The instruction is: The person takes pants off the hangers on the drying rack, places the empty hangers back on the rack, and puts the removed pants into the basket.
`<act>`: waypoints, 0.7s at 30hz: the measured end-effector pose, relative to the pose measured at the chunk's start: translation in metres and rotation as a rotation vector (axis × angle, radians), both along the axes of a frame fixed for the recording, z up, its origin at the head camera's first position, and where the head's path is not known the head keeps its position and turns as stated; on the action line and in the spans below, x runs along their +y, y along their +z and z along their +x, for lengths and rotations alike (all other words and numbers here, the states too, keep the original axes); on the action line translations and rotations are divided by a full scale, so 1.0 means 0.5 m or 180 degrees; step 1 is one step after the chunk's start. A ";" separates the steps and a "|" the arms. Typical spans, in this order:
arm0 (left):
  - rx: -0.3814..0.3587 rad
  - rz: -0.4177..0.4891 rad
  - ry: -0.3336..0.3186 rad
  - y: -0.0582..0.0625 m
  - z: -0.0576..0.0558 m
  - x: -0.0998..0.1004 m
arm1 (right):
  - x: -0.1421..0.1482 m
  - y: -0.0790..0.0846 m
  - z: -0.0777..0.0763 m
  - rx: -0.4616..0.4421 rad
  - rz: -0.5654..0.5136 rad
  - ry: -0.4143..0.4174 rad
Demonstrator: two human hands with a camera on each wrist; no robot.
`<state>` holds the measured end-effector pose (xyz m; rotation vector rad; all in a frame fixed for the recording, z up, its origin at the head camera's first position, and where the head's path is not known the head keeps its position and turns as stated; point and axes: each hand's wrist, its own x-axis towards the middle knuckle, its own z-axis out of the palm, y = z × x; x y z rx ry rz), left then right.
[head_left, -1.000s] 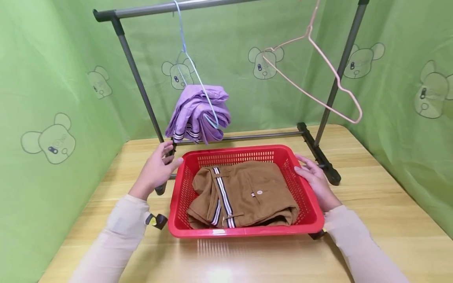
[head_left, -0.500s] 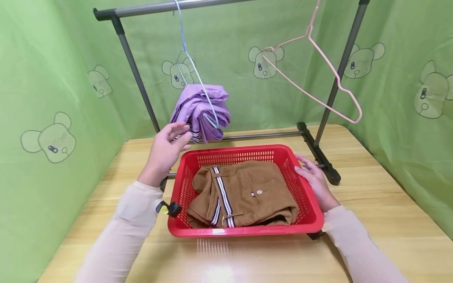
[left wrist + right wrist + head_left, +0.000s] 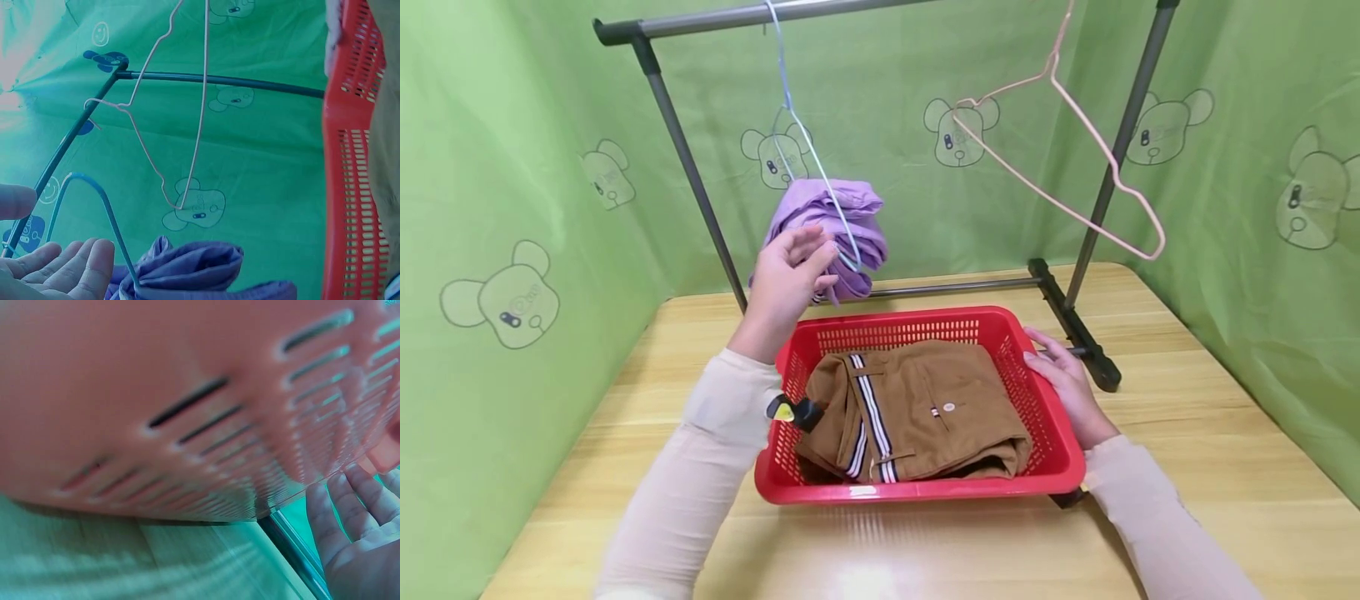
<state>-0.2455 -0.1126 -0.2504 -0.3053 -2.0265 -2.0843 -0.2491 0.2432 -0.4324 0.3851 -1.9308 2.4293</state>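
Folded purple cloth [image 3: 863, 220] hangs beyond the loosely spread left hand [image 3: 786, 282]; the right hand [image 3: 1069, 387] grips the rectangular red plastic basket [image 3: 940, 490].

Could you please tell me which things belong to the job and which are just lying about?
Likely in use:
red perforated plastic basket
folded brown cloth garment inside
folded purple cloth garment
blue wire hanger
grey metal rack

Apparently incidental:
pink wire hanger
pale wooden table
green patterned cloth
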 end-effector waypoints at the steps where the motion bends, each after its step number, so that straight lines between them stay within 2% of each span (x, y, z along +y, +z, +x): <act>1: -0.0024 0.0021 0.0000 0.003 -0.002 0.004 | 0.000 0.000 0.000 -0.0011 0.0005 0.0003; 7: -0.0166 0.0087 -0.0088 0.015 -0.011 0.022 | 0.000 0.002 0.002 -0.0042 0.0012 0.0020; 14: -0.0318 0.0122 -0.0349 0.019 -0.010 0.037 | 0.002 0.003 0.003 -0.0037 -0.0047 0.0036; 21: -0.0308 0.0113 -0.0366 0.018 -0.010 0.036 | 0.001 0.005 0.005 -0.0036 -0.0036 0.0053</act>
